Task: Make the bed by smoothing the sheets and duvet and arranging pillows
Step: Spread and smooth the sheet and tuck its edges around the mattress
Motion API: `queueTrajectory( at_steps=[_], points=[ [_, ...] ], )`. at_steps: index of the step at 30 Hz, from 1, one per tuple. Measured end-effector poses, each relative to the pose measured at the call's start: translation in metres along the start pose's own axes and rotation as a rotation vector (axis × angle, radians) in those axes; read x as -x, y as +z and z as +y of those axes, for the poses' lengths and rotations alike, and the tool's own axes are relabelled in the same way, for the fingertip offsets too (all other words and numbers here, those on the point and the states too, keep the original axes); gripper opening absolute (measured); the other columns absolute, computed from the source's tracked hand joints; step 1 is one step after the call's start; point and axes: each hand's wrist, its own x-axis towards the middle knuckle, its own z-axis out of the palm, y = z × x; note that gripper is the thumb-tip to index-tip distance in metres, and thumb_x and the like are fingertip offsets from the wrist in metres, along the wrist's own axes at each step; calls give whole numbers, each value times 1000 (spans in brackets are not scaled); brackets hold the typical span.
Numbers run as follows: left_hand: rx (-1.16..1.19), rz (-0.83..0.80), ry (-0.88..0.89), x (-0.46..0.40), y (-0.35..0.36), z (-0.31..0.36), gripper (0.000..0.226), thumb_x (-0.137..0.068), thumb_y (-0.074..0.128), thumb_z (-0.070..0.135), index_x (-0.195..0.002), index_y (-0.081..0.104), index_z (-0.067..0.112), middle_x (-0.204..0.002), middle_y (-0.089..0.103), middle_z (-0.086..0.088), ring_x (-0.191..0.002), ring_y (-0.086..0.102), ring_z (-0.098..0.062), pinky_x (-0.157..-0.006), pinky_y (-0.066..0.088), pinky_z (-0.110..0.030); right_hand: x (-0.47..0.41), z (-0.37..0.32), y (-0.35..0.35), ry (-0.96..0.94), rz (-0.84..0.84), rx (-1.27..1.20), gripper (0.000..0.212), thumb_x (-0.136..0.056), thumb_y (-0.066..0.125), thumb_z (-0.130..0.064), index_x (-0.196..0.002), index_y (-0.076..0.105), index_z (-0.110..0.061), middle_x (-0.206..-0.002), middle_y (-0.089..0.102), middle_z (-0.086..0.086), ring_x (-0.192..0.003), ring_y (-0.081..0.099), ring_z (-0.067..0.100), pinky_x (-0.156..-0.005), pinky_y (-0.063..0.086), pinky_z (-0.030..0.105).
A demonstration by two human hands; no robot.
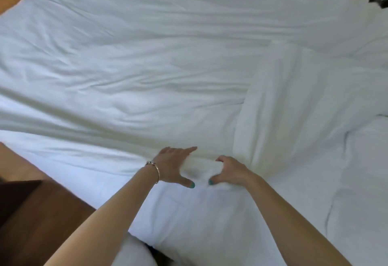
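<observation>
Right now the duvet [168,66] lies spread over the whole bed, its wrinkles running left to right (soft, light, floppy stuff). Its near edge looks best to grab. The left hand [174,166] lies flat on it, fingers wide. The right hand [227,171] pinches a fold.

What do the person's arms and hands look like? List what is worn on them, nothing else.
Both forearms are bare, with no sleeves in view. The left hand has a thin metal bangle at the wrist, with a small cluster of beads or charms on it. The thumbnails of the left hand and the right hand are painted teal green. No rings or watch show.
</observation>
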Motion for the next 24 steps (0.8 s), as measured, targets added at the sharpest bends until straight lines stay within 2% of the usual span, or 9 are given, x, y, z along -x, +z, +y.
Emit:
queueTrajectory(
  at_steps=[3,5,7,9,14,16,18,21,24],
  points=[
    [52,-128,-6,-17,30,50,103,-65,77,58,-147,16,49,-139,52,9,-127,48,-19,-106,37,-36,23,30,29,-59,-110,75,80,-54,89,-50,-119,48,-29,-112,59,-9,-100,58,15,-80,44,27],
    [150,-188,-73,-13,51,47,86,-69,78,47,-142,33,46,-136,54,9,-125,50,-20,-104,40,-38,20,44,17,-192,-163,470,91,-55,88,-54,-129,44,-26,-125,55,-3,-117,52,21,-91,39,29],
    [342,-197,-109,0,64,34,72,-72,80,37,-136,47,38,-129,58,10,-120,51,-19,-105,40,-38,4,53,-14,-324,-125,1042,108,-57,82,-62,-145,31,-26,-151,33,-1,-145,20,29,-116,13,44],
    [472,-196,-116,11,71,23,66,-72,81,33,-131,51,35,-124,60,12,-116,53,-16,-104,40,-36,-18,54,-56,-320,-113,1373,118,-54,78,-71,-151,21,-32,-163,8,-6,-149,-12,30,-114,-12,59],
    [502,-227,-107,13,91,23,49,-71,80,36,-106,48,49,-117,61,14,-110,54,-13,-101,43,-32,-63,56,-134,-320,-193,1675,118,-54,76,-74,-150,18,-40,-163,-11,-8,-148,-21,23,-110,-20,61],
    [504,-230,-98,10,97,22,46,-70,80,37,-99,47,52,-118,61,14,-111,54,-14,-101,43,-33,-71,55,-133,-309,-236,1655,113,-58,72,-76,-151,22,-35,-162,14,-7,-151,0,19,-115,-14,58],
    [519,-234,-86,9,99,17,48,-70,79,39,-104,48,52,-119,61,15,-111,54,-13,-101,43,-33,-65,50,-124,-229,-247,1468,96,-63,72,-72,-143,37,-32,-146,44,-8,-139,36,15,-118,17,44],
    [488,-300,-59,7,94,13,51,-73,78,36,-114,49,45,-119,61,13,-110,54,-13,-100,43,-30,-34,62,-112,-78,-186,1021,75,-57,78,-68,-117,56,-28,-114,60,-11,-105,59,15,-76,41,27],
    [350,-372,10,-10,85,32,61,-74,76,41,-127,45,41,-124,57,13,-116,53,-14,-98,42,-30,17,99,-93,81,-148,669,62,-54,84,-63,-99,63,-25,-92,65,-12,-83,63,12,-65,47,26]
  ],
)
